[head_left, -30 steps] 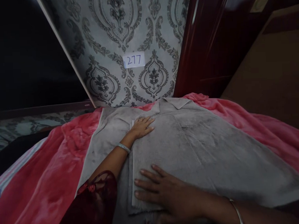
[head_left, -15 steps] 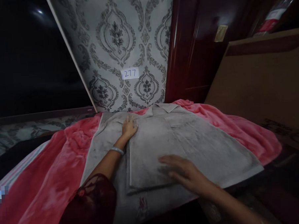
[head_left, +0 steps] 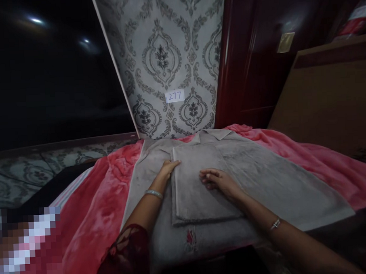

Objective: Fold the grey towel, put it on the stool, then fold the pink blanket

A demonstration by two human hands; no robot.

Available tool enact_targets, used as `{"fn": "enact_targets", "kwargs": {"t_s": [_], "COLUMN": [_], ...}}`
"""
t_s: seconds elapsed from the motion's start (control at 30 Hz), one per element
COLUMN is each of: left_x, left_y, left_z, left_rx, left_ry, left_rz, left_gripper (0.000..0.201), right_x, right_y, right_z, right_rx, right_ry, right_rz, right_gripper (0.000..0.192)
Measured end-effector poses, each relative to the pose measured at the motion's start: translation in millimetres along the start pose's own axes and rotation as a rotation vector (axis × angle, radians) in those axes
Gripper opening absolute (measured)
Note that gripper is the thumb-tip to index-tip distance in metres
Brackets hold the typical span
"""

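On the pink blanket [head_left: 91, 205], a dusty grey collared shirt [head_left: 264, 182], half-folded.

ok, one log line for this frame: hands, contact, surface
left hand: flat at folded panel's left edge | right hand: flat on folded panel | grey shirt spread on pink blanket

1. One grey shirt [head_left: 263, 178], partly folded.
2. One pink blanket [head_left: 91, 205] beneath it.
3. Two hands: left hand [head_left: 168, 168], right hand [head_left: 219, 180].
4. Two wrist bangles, one on each arm.
5. One paper label [head_left: 174, 96].
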State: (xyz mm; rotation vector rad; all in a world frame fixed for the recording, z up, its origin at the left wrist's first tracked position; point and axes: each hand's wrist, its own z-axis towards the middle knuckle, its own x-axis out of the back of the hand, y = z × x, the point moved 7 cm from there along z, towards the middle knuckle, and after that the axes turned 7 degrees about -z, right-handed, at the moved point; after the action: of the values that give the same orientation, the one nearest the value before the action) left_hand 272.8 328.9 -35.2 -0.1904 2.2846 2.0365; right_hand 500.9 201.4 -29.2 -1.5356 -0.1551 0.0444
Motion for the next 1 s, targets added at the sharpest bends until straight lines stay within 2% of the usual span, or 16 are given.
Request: {"fn": "enact_targets", "kwargs": {"t_s": [0.1,0.27,0.4,0.5,0.63,0.73,0.87,1.0], "left_x": [-10.0,-6.8,-3.3,-2.4,-2.6,-5.0,-8.7,-9.4], "left_y": [-2.6,-4.4,-3.7,-2.9,-2.0,0.8,4.7,4.3], "left_z": [-1.3,-3.8,-4.9,-5.7,-7.6,-10.3,-14.7,-16.6], "left_rx": [-0.055,-0.164,-0.225,-0.262,-0.3,-0.339,-0.395,-0.398], "left_ry": [-0.025,-0.018,-0.006,0.017,0.045,0.04,0.005,-0.003], "left_rz": [0.001,0.0,0.032,0.066,0.104,0.189,0.258,0.27], "left_gripper": [0.043,0.057,0.056,0.054,0.053,0.053,0.054,0.054], "right_x": [5.3,10.6,1.7,-10.4,-27.5,-35.6,-38.9,-42.1], "right_y": [-1.6,-33.5,-55.5,-64.9,-71.9,-75.7,-78.1,-74.7], "right_z": [18.3,68.1,112.0,140.2,173.5,196.3,220.9,233.4], "right_rx": [0.022,0.22,0.303,0.346,0.39,0.387,0.321,0.252], "right_ry": [0.001,0.024,0.034,0.005,-0.106,-0.212,-0.325,-0.434], "right_rz": [-0.086,-0.512,-0.641,-0.724,-0.792,-0.814,-0.805,-0.772], "right_gripper": [0.039,0.039,0.045,0.057,0.089,0.102,0.097,0.088]}}
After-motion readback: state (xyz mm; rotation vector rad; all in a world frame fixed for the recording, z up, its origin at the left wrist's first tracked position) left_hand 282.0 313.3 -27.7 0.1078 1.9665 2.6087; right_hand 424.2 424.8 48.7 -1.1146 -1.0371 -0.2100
